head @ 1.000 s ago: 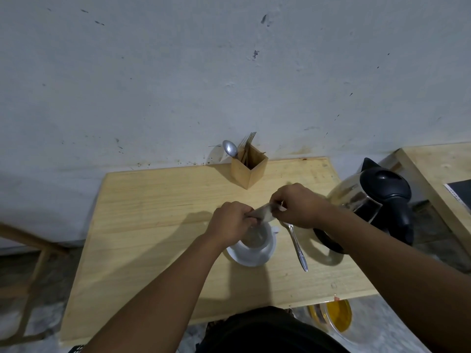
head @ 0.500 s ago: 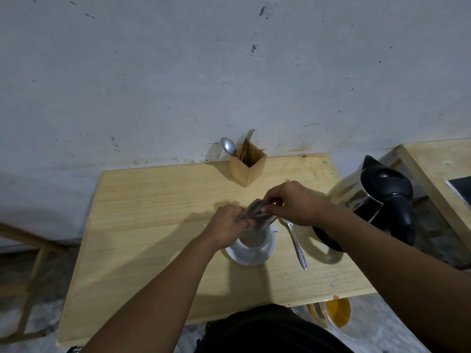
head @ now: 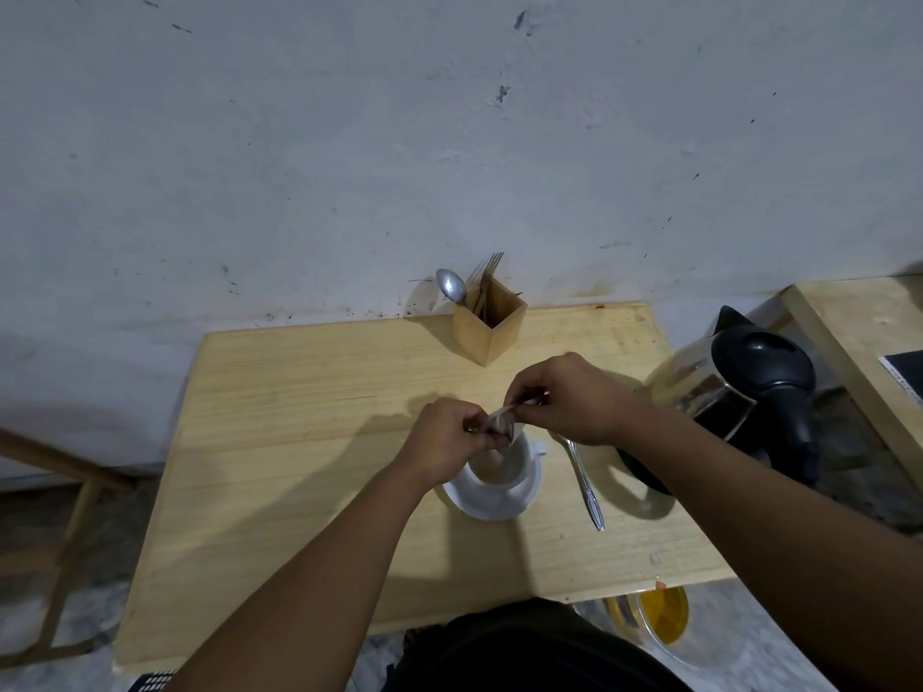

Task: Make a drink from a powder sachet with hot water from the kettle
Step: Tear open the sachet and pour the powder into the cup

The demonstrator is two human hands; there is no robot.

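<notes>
Sachet (head: 502, 423) pinched between both hands, left hand (head: 446, 441) and right hand (head: 567, 397), long axis slanting down-left, lower end over cup (head: 504, 469).

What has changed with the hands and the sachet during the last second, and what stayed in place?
Both hands, left hand and right hand, keep hold of the sachet above the cup. The sachet went from a flat strip stretched between them to a crumpled, folded shape tipped down toward the cup. The spoon, kettle and cutlery box did not move.
</notes>
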